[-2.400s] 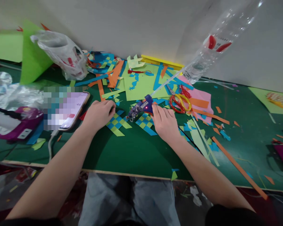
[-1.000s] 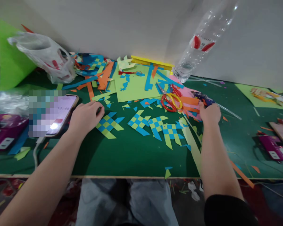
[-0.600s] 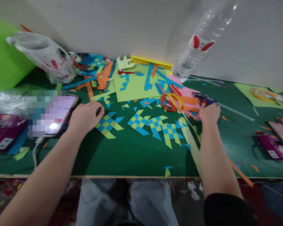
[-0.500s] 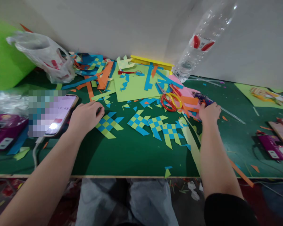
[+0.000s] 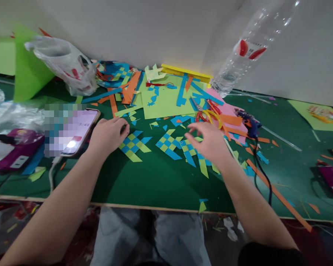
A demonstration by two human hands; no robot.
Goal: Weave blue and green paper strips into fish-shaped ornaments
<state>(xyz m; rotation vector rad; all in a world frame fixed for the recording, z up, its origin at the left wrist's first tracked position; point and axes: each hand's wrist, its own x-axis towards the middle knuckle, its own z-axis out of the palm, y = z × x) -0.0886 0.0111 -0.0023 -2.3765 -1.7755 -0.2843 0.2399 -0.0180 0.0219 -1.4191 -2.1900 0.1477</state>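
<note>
My left hand (image 5: 109,136) rests on the table with its fingers curled. Whatever it may hold is hidden. At its fingertips lies a woven blue-and-green paper fish (image 5: 133,146). My right hand (image 5: 209,142) hovers with thumb and fingers apart, holding nothing, over two more woven fish, one of them a paper fish (image 5: 188,150) with a small eye. Just left of it is another woven fish (image 5: 168,145). Beyond this hand are scissors (image 5: 208,115) with red and yellow handles. A dark blue glue gun (image 5: 251,125) with a black cord lies farther right.
A lit phone (image 5: 83,129) lies on the left, near a white plastic bag (image 5: 69,68). Behind are a green paper sheet (image 5: 163,105), paper strips and scraps. A tilted clear bottle (image 5: 248,51) leans at the wall. Purple devices (image 5: 24,157) sit at both sides.
My right hand has let go of the glue gun and moved left over the woven fish. My left hand stays beside its fish. The view has shifted slightly.
</note>
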